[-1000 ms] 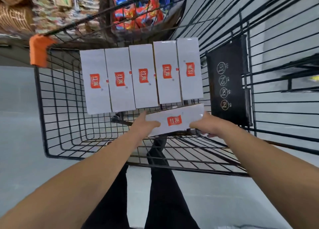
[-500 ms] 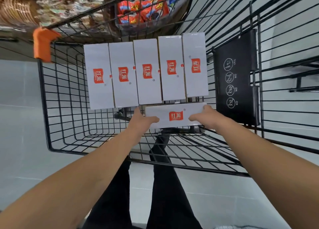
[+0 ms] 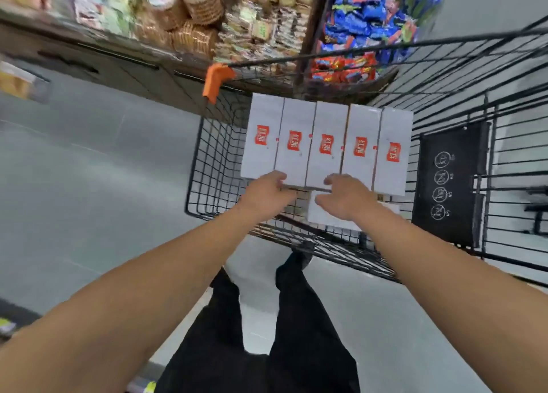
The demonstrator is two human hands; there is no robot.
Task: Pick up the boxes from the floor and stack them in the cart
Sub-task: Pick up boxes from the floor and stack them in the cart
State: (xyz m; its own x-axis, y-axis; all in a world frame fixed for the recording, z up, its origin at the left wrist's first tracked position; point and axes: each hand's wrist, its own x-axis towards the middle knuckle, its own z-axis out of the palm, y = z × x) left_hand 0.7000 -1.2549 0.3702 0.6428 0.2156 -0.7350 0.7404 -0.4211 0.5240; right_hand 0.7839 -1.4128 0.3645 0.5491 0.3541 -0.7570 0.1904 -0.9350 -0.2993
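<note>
Down inside the black wire cart (image 3: pixel 207 167), a row of five white boxes (image 3: pixel 326 146) is seen lying side by side, long axes running from near to far, red labels up. Just near of that row, a sixth box (image 3: pixel 332 214) is laid crosswise on the cart floor, its long axis running left to right, its right end reaching toward the black sign panel (image 3: pixel 450 182). Much of it is covered by the right hand (image 3: pixel 344 197), which hovers over it with fingers loosely spread and nothing gripped. The left hand (image 3: pixel 267 192) is held relaxed too, fingertips at the near edge of the row, grasping nothing; whether the row is actually touched cannot be told through the blur. So the placing of this box is judged finished, both hands free. No box on the floor (image 3: pixel 89 170) is caught in view, so the direction of the next pickup cannot be given. What can be judged is the open spot: the bare wire left of the crosswise box, directly below the left hand, the nearer one to it. A further box is best set there end to end, long axis left to right. Snack shelves (image 3: pixel 267 22) are glimpsed beyond, blurred.
</note>
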